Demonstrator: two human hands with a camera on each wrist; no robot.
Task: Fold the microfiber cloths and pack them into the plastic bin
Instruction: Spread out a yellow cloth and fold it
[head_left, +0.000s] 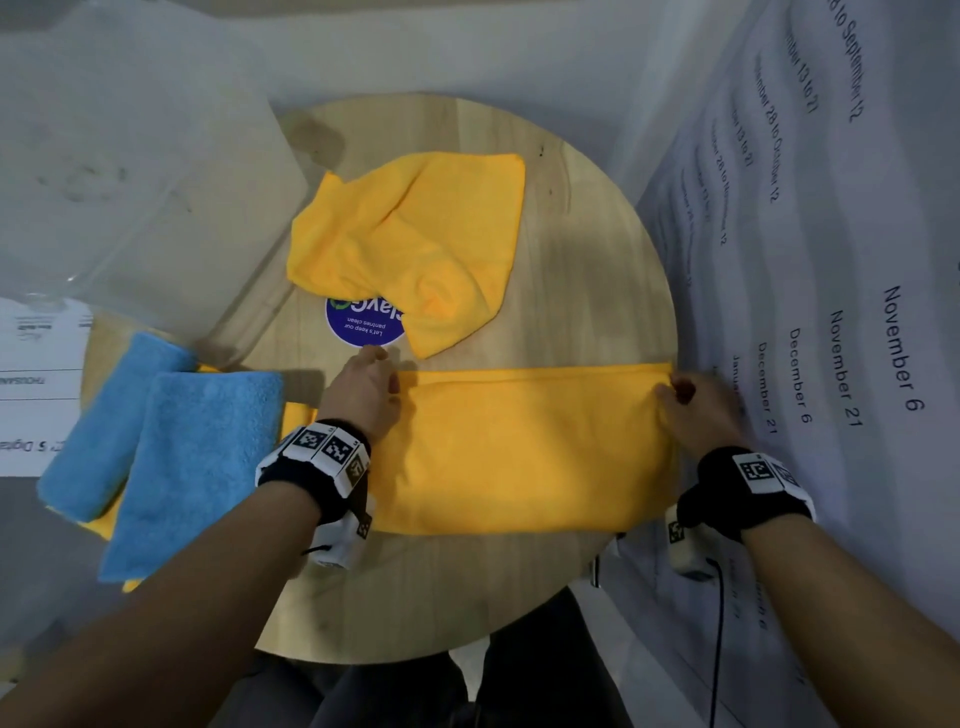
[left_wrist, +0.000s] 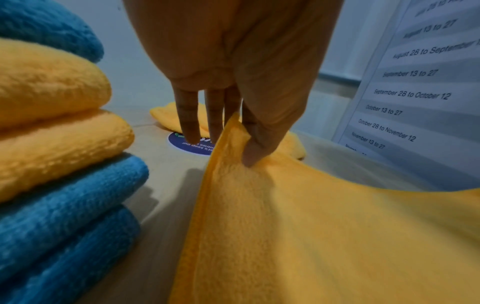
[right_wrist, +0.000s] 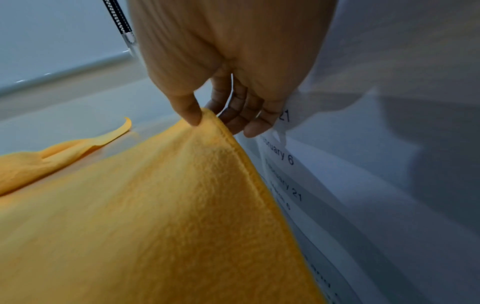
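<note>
Pinching the two far corners of a yellow cloth (head_left: 519, 447) that's folded into a long strip across the near side of the round wooden table (head_left: 582, 218), the left hand (head_left: 363, 389) has thumb and fingers clamped on one corner, and the right hand (head_left: 696, 405) grips the other. A crumpled yellow cloth (head_left: 410, 234) sits further back, folded blue cloths (head_left: 171, 457) are stacked to the left, and the clear plastic bin (head_left: 130, 171) is behind those.

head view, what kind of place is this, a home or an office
Probably an office pantry or break room: the round sticker on the wooden table reads "Let's keep our pantries clean", and a printed date schedule lies alongside.
</note>
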